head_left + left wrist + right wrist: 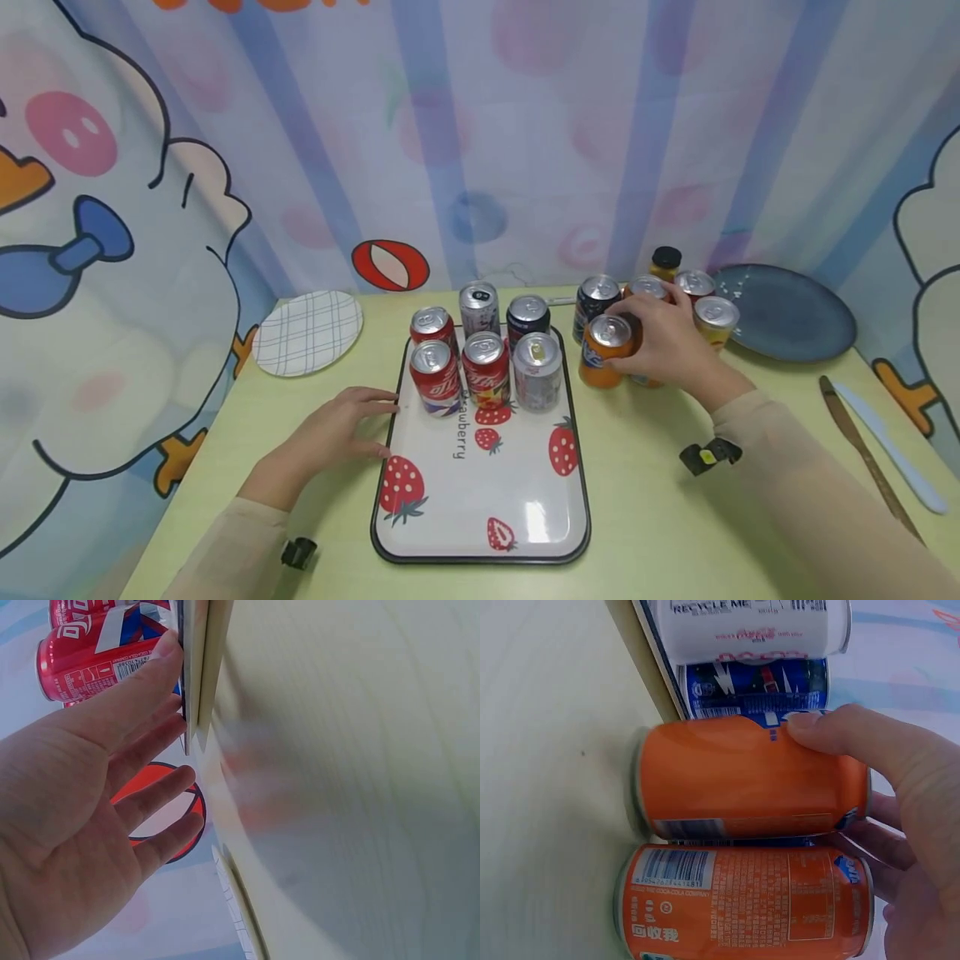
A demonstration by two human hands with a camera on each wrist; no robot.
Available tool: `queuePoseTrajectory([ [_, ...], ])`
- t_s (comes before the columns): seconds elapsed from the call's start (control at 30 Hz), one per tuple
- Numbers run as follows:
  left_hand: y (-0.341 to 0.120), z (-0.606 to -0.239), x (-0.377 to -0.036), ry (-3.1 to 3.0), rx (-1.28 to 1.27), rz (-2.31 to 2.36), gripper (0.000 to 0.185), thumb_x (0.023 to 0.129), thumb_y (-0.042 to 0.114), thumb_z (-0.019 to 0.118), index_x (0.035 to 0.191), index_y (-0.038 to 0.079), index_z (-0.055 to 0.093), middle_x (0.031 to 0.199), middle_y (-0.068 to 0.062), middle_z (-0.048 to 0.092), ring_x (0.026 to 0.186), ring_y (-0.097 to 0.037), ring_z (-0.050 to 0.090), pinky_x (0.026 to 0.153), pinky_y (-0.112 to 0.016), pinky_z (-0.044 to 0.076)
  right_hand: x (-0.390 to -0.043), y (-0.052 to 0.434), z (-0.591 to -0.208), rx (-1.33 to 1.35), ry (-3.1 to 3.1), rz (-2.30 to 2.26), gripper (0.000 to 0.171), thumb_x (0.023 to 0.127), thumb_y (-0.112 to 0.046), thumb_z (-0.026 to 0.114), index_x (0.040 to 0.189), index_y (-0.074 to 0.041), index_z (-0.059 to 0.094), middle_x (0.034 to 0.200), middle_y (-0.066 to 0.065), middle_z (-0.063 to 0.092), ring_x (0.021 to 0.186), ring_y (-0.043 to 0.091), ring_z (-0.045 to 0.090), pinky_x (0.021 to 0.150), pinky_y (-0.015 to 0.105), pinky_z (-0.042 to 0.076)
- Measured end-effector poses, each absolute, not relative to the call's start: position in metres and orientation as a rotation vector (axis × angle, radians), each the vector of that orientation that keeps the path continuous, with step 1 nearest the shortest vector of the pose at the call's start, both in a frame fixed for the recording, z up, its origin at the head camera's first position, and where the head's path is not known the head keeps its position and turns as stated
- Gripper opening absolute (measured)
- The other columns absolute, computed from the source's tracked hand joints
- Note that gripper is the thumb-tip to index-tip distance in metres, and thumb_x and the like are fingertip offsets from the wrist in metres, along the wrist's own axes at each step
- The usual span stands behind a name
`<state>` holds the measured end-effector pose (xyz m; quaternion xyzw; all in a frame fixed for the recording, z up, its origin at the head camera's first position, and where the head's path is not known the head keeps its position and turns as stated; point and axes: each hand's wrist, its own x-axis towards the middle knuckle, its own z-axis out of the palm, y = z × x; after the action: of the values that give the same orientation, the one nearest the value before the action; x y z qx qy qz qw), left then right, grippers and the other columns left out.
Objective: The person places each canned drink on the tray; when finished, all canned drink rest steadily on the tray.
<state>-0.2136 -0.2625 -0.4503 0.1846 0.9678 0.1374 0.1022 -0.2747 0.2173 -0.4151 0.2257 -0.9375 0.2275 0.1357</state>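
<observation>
My right hand (666, 343) grips an orange soda can (597, 371) just right of the tray, thumb on the near side and fingers behind. In the right wrist view this can (742, 780) is upright at table level, close beside a second orange can (750, 904). My left hand (333, 433) has its fingers loosely extended at the left edge of the strawberry-print tray (517, 483). The left wrist view shows the fingertips (166, 646) right at the tray's rim. Several cans stand in two rows on the tray's far half, among them a red can (435, 383) and a silver can (537, 379).
Around my right hand stand a dark can (597, 292), a yellow can (716, 315) and a black-capped bottle (665, 260). A dark blue plate (795, 321) lies at the back right, a checked plate (307, 333) at the back left. Two knives, one brown (862, 442) and one white (892, 450), lie far right.
</observation>
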Motion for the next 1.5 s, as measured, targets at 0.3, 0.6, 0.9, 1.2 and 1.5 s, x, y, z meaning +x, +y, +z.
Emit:
queuePoseTrajectory([
  [0.3,-0.263,-0.451,-0.214,2.860,0.554,0.409,0.067,0.077,0.037,0.092,0.136,0.016,0.069,0.149,-0.008,0.058,0.143,-0.036,0.047,0.116,-0.057,0.044,-0.237,0.209,-0.404,0.660,-2.563,0.806,0.067,0.062,-0.021,0.101,0.119,-0.007,0.069,0.121,0.015,0.071,0.115,0.036,0.064,0.107,0.062,0.033],
  [0.6,-0.264,-0.451,-0.214,2.869,0.566,0.392,0.067,0.077,0.037,0.092,0.136,0.016,0.069,0.149,-0.008,0.058,0.143,-0.036,0.048,0.116,-0.057,0.045,-0.196,0.179,-0.390,0.736,-2.566,0.946,0.064,0.063,-0.022,0.100,0.119,-0.011,0.071,0.118,0.005,0.071,0.104,0.023,0.066,0.096,0.052,0.052],
  [0.9,-0.264,-0.451,-0.213,2.870,0.592,0.400,0.067,0.077,0.038,0.091,0.136,0.015,0.069,0.148,-0.009,0.059,0.142,-0.036,0.048,0.116,-0.058,0.045,-0.182,0.125,-0.400,0.846,-2.568,1.171,0.066,0.066,-0.022,0.098,0.124,-0.012,0.069,0.120,0.001,0.069,0.101,0.015,0.068,0.086,0.035,0.063],
  [1.2,-0.264,-0.450,-0.214,2.857,0.556,0.400,0.066,0.076,0.037,0.092,0.135,0.017,0.070,0.149,-0.008,0.058,0.143,-0.036,0.047,0.115,-0.059,0.045,-0.187,0.062,-0.415,0.895,-2.543,1.306,0.065,0.066,-0.024,0.099,0.123,-0.013,0.070,0.121,-0.001,0.069,0.108,0.013,0.066,0.092,0.036,0.061],
  [1.5,-0.263,-0.450,-0.216,2.852,0.545,0.424,0.065,0.077,0.037,0.092,0.135,0.018,0.070,0.149,-0.008,0.058,0.143,-0.036,0.047,0.115,-0.059,0.045,-0.194,0.023,-0.431,0.897,-2.554,1.242,0.067,0.068,-0.032,0.098,0.125,-0.013,0.070,0.125,0.002,0.068,0.114,0.018,0.067,0.100,0.035,0.059],
])
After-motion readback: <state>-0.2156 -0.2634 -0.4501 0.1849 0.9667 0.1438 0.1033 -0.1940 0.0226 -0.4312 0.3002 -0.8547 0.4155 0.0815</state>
